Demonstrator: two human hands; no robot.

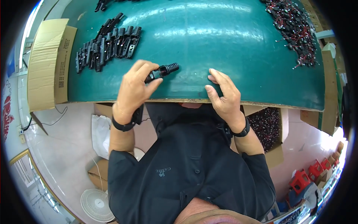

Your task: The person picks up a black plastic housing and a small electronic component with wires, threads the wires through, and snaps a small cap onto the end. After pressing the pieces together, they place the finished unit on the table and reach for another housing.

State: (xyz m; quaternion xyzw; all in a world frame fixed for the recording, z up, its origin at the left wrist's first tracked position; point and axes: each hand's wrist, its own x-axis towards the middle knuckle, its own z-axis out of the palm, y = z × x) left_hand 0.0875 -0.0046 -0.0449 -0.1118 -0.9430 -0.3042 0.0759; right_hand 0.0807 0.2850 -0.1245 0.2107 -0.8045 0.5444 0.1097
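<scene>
The near edge of the green bench point(261, 84) runs across in front of the person, bowed by the lens, and both wrists come in over it. A broad stretch of green top reaches from the hands toward the far edge, widest between the rows of black ribbed parts point(108, 46) on the left and the heap of small black pieces with red wires point(294, 33) along the right edge. A tall cardboard box point(44, 63) stands at the left edge, bounding that side; another piece of cardboard point(329, 86) flanks the right edge toward the near right corner.

The single black part point(170, 68) is just in from the near edge, left of its middle and well apart from the rows. Its ribbed end points right and slightly toward the far edge — the long axis lies aslant, nearer to parallel with the near edge than square to it.

The left hand point(137, 83) pinches its other end between thumb and fingers, partly hiding it, while the ribbed end sticks out past the fingertips; whether the part touches the bench I cannot tell. The right hand point(225, 92) has thumb and fingers spread apart over the near edge, fingertips above the green top — well to the right of the ribbed end.
</scene>
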